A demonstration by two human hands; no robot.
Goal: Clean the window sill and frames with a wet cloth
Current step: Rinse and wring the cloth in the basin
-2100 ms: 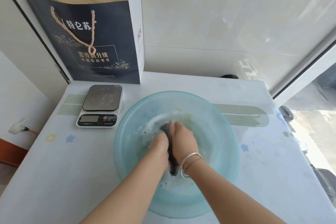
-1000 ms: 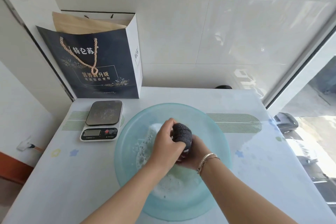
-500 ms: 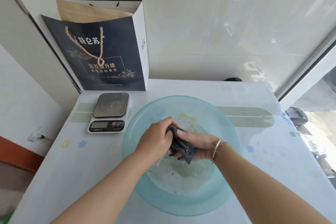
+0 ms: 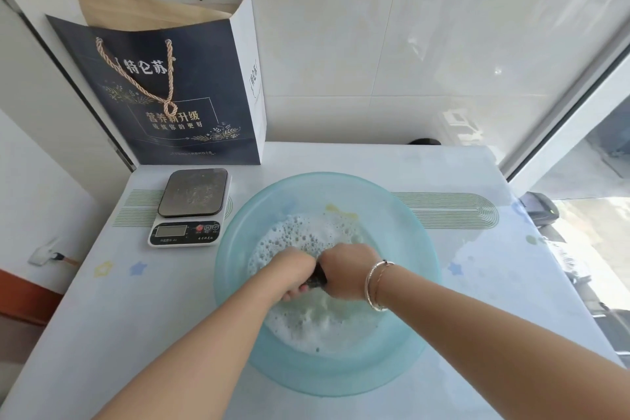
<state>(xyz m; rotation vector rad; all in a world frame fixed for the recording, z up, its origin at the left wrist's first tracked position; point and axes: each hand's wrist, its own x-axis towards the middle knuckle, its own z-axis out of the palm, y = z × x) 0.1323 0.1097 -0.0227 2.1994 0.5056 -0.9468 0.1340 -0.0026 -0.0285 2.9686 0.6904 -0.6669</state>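
A pale blue plastic basin [image 4: 402,215] stands on the table, holding foamy soapy water [image 4: 300,232]. Both my hands are down in it. My left hand [image 4: 289,273] and my right hand [image 4: 347,269] grip a dark wet cloth [image 4: 317,278] between them; only a small dark strip of it shows between the fists. A bangle sits on my right wrist. The window frame [image 4: 572,119] runs up the right side of the view.
A kitchen scale [image 4: 191,208] sits just left of the basin. Behind it a dark blue paper gift bag [image 4: 163,92] leans on the tiled wall. The table [image 4: 102,317] has a patterned white cover. The window glass is at the right.
My hands have dropped from above the water, where they held the bunched cloth, back down into the foam. The cloth is now almost hidden between my fists.
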